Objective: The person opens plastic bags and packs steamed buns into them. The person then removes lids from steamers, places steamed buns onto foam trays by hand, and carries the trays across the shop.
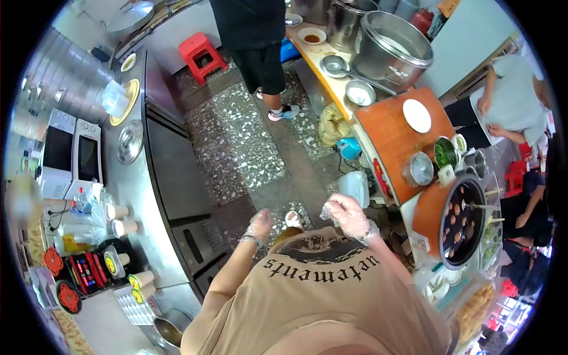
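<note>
Both hands wear clear plastic gloves and are held in front of the tan shirt, apart from each other. My left hand [259,225] is over the speckled floor, its fingers curled in and blurred, so what they hold, if anything, cannot be made out. On the other side my right hand [345,212] is closed, with loose glove plastic at its fingertips; it is above a pale blue bin [354,188] standing on the floor. Neither hand touches a counter.
Steel counter [129,183] on the left with paper cups [124,228]. Orange board [384,127] on the right with a white plate [416,116] and a large pot of dark broth [432,220]. One person [251,35] stands ahead, another [509,100] behind the board. Red stool [200,52].
</note>
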Tool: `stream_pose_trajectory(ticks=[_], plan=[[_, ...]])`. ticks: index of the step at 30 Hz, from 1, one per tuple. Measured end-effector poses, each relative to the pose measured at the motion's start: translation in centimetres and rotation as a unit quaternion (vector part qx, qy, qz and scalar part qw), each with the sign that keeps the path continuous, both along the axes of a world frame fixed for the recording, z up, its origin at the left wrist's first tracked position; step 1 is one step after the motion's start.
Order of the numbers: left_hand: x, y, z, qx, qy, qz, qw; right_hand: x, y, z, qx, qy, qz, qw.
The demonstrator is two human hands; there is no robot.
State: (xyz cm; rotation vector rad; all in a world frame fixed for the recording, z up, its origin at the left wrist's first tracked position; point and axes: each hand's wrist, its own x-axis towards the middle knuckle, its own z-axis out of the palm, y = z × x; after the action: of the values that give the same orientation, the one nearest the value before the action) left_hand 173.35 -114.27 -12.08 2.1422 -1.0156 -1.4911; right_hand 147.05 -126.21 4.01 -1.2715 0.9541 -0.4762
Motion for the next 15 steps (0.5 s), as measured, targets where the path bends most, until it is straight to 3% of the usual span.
stream_pose_trajectory(ticks=[5,7,10,12,15], plan=[[13.1,-5.2,-4.9,0.014,-0.004,0.070,0.997,7.8,-9.2,0.6,-0.002,0.048,0.010,0.999],[17.2,-8.8,-6.2,-0.003,-0.039,-0.003,0.999,9.1,-13.5,-1.5,-0.064,0.065,-0.002,0.996],[20.8,-16.4,-3.4,-0.065,-0.099,-0.035,0.992,12.9,-19.9,-3.3,0.012,0.032,-0.079,0.996],[24.6,-22.8,-1.3,-0.046,-0.087,-0.017,0.995,17.2,-25.3,-4.5,0.053,0.026,-0.095,0.994],[29.7,-27.7,0.3,-0.052,-0.095,-0.007,0.994,27.2,-31.1,-0.3,0.045,0.049,-0.065,0.996]])
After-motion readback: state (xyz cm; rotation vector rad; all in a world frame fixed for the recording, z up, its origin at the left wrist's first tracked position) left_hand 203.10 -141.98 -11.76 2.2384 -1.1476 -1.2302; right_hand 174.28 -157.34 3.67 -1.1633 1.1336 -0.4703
